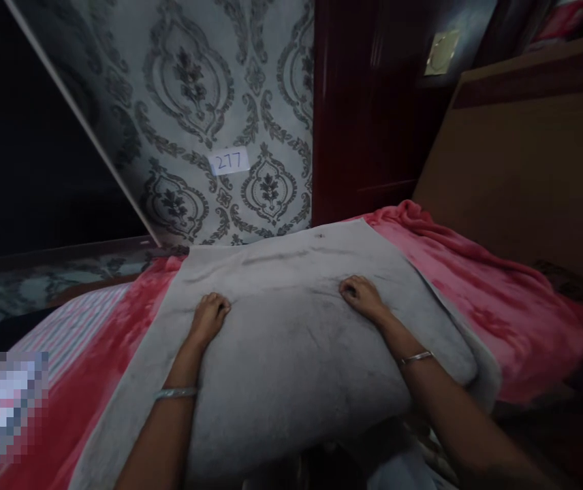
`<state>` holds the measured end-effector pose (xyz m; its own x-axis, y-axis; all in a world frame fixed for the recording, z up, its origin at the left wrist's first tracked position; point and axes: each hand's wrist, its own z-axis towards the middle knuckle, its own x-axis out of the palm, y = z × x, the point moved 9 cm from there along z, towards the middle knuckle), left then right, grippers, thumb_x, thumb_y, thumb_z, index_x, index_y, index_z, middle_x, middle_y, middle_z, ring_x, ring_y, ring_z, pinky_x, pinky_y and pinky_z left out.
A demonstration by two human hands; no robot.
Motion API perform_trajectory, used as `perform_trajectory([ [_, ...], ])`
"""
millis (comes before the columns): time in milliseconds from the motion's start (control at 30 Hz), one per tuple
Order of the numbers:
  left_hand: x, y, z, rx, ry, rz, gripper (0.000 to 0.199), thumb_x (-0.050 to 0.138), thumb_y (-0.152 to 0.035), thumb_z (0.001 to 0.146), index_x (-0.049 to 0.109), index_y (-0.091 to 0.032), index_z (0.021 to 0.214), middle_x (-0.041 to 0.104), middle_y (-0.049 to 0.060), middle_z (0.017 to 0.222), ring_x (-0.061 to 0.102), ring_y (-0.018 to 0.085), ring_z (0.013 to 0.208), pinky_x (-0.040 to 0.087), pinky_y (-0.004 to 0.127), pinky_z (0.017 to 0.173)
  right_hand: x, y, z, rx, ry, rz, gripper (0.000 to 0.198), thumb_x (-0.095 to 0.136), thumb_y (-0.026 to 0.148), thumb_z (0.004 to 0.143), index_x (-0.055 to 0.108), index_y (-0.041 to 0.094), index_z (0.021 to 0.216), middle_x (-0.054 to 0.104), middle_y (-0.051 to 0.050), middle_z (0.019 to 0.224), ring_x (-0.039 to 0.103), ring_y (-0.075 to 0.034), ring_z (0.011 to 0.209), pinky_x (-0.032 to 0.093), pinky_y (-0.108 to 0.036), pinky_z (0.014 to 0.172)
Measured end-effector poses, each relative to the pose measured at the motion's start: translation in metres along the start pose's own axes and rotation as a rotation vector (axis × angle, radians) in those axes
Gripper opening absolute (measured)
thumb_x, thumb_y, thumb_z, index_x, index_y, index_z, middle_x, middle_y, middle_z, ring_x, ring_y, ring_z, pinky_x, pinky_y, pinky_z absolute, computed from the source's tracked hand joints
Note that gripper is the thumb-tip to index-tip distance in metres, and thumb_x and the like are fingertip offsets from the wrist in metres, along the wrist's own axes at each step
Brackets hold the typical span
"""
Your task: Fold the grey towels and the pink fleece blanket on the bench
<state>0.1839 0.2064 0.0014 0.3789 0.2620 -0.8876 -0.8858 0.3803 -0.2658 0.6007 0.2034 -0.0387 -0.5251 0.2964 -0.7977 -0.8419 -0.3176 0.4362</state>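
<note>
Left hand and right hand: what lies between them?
In the head view, a stretch of grey cloth lies between the left hand and right hand, faintly creased near the right.

This looks like a home, most likely a bedroom. Damask-patterned wallpaper [189, 75] covers the far wall, next to a glossy dark red panel [363, 102] bearing what looks like a switch plate [442, 52]. Plush red bedding [500, 320] shows on both sides of a soft grey cloth [296, 361], and a striped sheet [82, 320] lies at the left.
</note>
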Motion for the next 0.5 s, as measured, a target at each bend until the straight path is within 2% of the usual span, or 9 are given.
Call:
perform_trajectory([
  [200, -0.010, -0.002, 0.004, 0.059, -0.106, 0.036, 0.015, 0.047, -0.018, 0.083, 0.055, -0.023, 0.070, 0.063, 0.009, 0.079, 0.056, 0.027, 0.084, 0.045, 0.040, 0.081, -0.001, 0.003, 0.002, 0.051, 0.024, -0.046, 0.015, 0.056, 0.014, 0.087, 0.069, 0.021, 0.086, 0.068, -0.007, 0.094, 0.056, -0.022, 0.096, 0.038, -0.033, 0.082],
  [300, -0.024, -0.008, 0.002, 0.072, -0.197, 0.045, 0.016, 0.045, -0.022, 0.086, 0.054, -0.023, 0.073, 0.063, 0.011, 0.082, 0.057, 0.028, 0.086, 0.046, 0.043, 0.083, -0.007, 0.008, 0.001, 0.004, -0.028, 0.011, 0.009, 0.063, 0.023, 0.087, 0.070, 0.021, 0.093, 0.068, -0.007, 0.097, 0.057, -0.023, 0.098, 0.040, -0.034, 0.085],
  [400, -0.039, -0.015, -0.001, 0.061, -0.299, 0.009, 0.015, 0.045, -0.024, 0.088, 0.053, -0.023, 0.075, 0.063, 0.011, 0.088, 0.058, 0.028, 0.090, 0.048, 0.044, 0.085, -0.010, 0.013, 0.000, -0.066, -0.054, 0.056, 0.027, 0.073, 0.036, 0.083, 0.071, 0.022, 0.106, 0.068, -0.008, 0.107, 0.056, -0.026, 0.105, 0.041, -0.038, 0.090],
  [500, -0.049, -0.020, -0.006, 0.043, -0.379, -0.064, 0.014, 0.044, -0.025, 0.090, 0.051, -0.023, 0.078, 0.063, 0.011, 0.095, 0.060, 0.026, 0.096, 0.049, 0.042, 0.087, -0.009, 0.020, -0.001, -0.122, -0.024, 0.070, 0.034, 0.074, 0.042, 0.084, 0.072, 0.025, 0.113, 0.067, -0.008, 0.114, 0.056, -0.027, 0.109, 0.041, -0.040, 0.093],
])
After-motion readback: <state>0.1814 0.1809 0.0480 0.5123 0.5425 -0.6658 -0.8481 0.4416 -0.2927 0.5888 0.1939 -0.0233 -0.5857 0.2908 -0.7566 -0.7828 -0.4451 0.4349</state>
